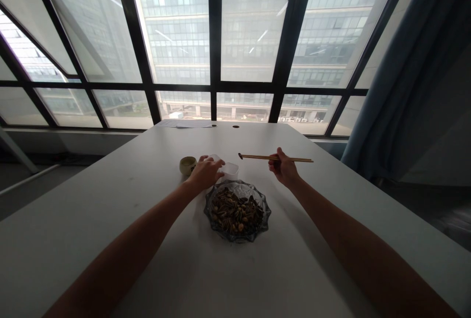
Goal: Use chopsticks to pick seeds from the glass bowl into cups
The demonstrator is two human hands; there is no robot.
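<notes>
My right hand [281, 167] is closed around a pair of wooden chopsticks [257, 157], held level above the table. A small dark piece, perhaps a seed [240, 156], sits between their left tips. My left hand [206, 172] has its fingers and thumb at the left rim of a small clear plastic container [230, 171]. Behind those fingers, another clear plastic piece [214, 157] shows in part. Just in front stands a scalloped glass bowl [265, 210] holding a mix of dark seeds and rounder brown pieces [237, 212].
Left of my left hand is a small beige cup [187, 165]. Papers [184, 124] lie at the far edge of the white table [147, 239], near a round hole [236, 126]. Beyond are windows, with a blue curtain [390, 87] on the right.
</notes>
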